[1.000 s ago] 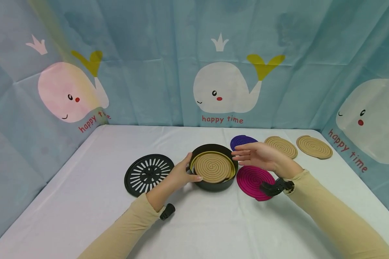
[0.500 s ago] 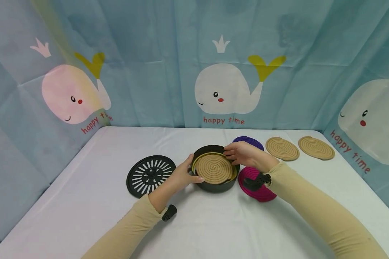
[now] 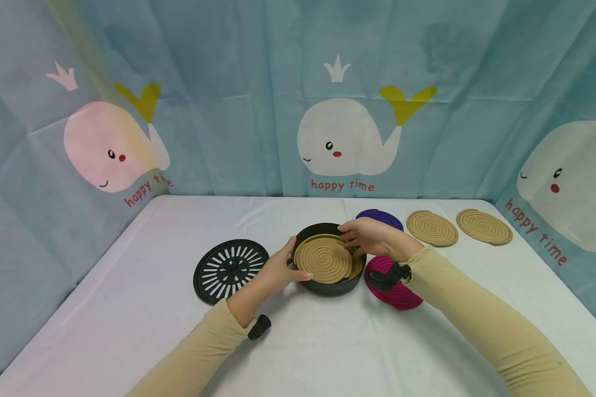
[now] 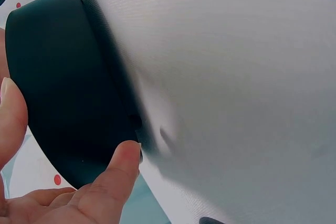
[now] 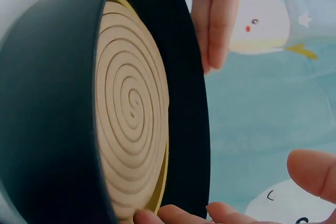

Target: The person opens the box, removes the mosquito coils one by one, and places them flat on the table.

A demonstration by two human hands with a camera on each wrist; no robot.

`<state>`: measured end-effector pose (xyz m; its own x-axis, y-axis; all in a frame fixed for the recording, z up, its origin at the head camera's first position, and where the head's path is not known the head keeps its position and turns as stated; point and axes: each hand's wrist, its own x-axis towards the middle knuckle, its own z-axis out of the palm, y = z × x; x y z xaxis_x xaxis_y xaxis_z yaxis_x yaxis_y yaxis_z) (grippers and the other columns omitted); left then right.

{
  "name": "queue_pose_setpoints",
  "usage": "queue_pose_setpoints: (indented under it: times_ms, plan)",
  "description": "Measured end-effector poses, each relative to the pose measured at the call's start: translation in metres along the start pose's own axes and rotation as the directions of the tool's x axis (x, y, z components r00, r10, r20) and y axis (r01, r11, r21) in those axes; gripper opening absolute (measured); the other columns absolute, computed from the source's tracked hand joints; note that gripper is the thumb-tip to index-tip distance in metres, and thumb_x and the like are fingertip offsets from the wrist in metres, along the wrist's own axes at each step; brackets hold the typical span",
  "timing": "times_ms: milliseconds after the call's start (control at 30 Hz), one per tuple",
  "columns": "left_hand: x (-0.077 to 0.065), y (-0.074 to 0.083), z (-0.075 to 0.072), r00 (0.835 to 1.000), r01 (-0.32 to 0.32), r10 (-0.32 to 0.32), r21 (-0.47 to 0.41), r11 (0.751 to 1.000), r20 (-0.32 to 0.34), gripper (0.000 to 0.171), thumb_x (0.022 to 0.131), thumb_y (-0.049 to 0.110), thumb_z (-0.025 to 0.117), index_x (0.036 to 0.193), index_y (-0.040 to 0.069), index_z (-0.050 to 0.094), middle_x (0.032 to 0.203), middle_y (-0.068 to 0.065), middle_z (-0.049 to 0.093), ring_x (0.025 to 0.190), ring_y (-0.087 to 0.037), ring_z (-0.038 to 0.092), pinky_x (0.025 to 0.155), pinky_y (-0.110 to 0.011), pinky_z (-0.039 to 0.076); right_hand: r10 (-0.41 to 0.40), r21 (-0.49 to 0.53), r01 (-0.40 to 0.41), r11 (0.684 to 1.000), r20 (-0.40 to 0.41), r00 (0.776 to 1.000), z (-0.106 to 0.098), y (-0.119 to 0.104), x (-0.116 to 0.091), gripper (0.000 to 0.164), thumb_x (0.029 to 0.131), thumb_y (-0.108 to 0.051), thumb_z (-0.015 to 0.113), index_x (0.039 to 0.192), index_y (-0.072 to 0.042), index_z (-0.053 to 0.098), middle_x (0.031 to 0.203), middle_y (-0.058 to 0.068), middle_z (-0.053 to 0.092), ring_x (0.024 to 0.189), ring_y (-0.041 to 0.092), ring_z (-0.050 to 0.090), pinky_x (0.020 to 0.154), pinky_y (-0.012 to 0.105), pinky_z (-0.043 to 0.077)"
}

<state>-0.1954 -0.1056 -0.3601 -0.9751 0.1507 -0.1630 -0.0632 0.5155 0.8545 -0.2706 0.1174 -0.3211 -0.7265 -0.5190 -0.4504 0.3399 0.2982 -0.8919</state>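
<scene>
A black round container (image 3: 331, 290) stands upright in the middle of the table. Inside lies a beige spiral coaster (image 3: 323, 261) on top of a yellow one (image 3: 357, 267). My left hand (image 3: 276, 271) holds the container's left side, thumb at the front and fingers toward the back, against its outer wall (image 4: 63, 77) in the left wrist view. My right hand (image 3: 372, 236) reaches over the right rim, its fingertips touching the coasters' right edge. The right wrist view shows those fingers at the beige spiral (image 5: 134, 106), the thumb held apart.
Left of the container lies a black slotted disc (image 3: 230, 271). A magenta coaster (image 3: 397, 292) sits to the right, partly under my right wrist. Behind are a purple coaster (image 3: 379, 216) and two beige coasters (image 3: 432, 227). A whale-printed curtain (image 3: 228, 138) borders the white table (image 3: 308, 353).
My right hand has moved left from beside the container to over its rim, fingers inside. The beige coaster has shifted slightly left, showing more yellow at right. My left hand keeps its place.
</scene>
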Motion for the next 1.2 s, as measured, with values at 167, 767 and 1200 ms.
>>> queue_pose_setpoints:
  times_ms: [167,767,1200]
  plan:
    - [-0.001,0.001,0.001,1.000,0.009,-0.009,-0.001,1.000,-0.008,0.097,0.081,0.009,0.080,0.156,0.008,0.019,0.156,-0.020,0.027,0.142,-0.037,0.024,0.113,-0.052,0.024,-0.002,0.003,0.002,1.000,-0.005,1.000,0.000,0.002,0.001,0.064,0.104,-0.020,0.032,0.151,0.010,0.001,0.156,0.033,0.004,0.143,0.048,0.007,0.115,0.058,0.012]
    - [0.000,0.001,-0.001,1.000,0.003,-0.003,-0.004,1.000,0.002,0.097,0.081,0.009,0.079,0.156,0.008,0.017,0.157,-0.018,0.024,0.142,-0.037,0.024,0.113,-0.053,0.024,-0.029,0.077,0.033,0.996,-0.050,0.998,-0.001,0.001,-0.003,0.061,0.104,-0.016,0.034,0.151,0.010,0.005,0.156,0.032,0.007,0.144,0.045,0.007,0.112,0.059,0.020]
    - [-0.001,0.001,-0.001,1.000,0.019,-0.019,-0.002,1.000,-0.002,0.097,0.082,0.011,0.079,0.156,0.010,0.018,0.157,-0.017,0.026,0.143,-0.037,0.024,0.113,-0.053,0.024,-0.083,-0.037,0.079,0.996,-0.125,0.989,-0.004,0.001,-0.003,0.049,0.100,-0.008,0.046,0.144,0.010,0.035,0.131,0.024,0.050,0.120,0.032,0.050,0.106,0.054,0.035]
